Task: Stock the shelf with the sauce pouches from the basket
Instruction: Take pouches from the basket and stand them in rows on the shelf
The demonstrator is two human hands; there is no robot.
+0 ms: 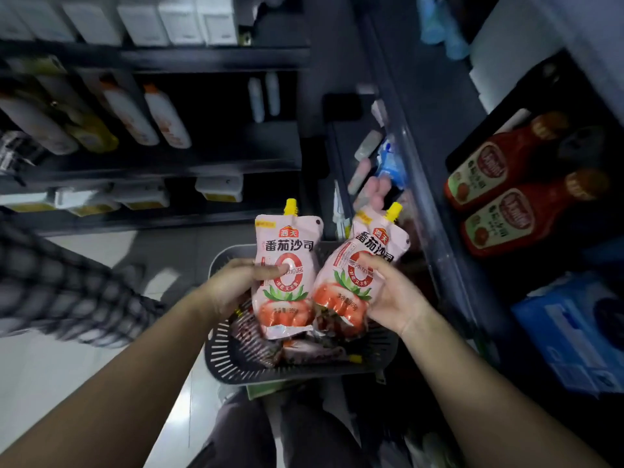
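Underfoot, pale tiled floor (84, 363) shows in the lower left of the frame, and dark shelving (169, 167) fills the upper left, its tiers carrying white cartons (182, 18) at the top and white bottles with orange caps (148, 113) beneath them. At the right edge another shelf (499, 99) holds two red ketchup bottles (496, 167) lying side by side, with a blue box (574, 329) lower down. A blurred checked cloth (50, 282) crosses the left side. At lower centre sits a dark slotted basket (304, 373) with more packets lying in it, too dim to read, one yellow cap showing near its right side. Just above the basket two pink tomato sauce pouches with yellow spouts stand side by side, their edges touching. The left hand (236, 285) grips the left pouch (287, 282), which is upright, thumb pressed across its front. The right hand (391, 298) grips the right pouch (354, 282), which tilts to the right, thumb on its front and fingers behind.
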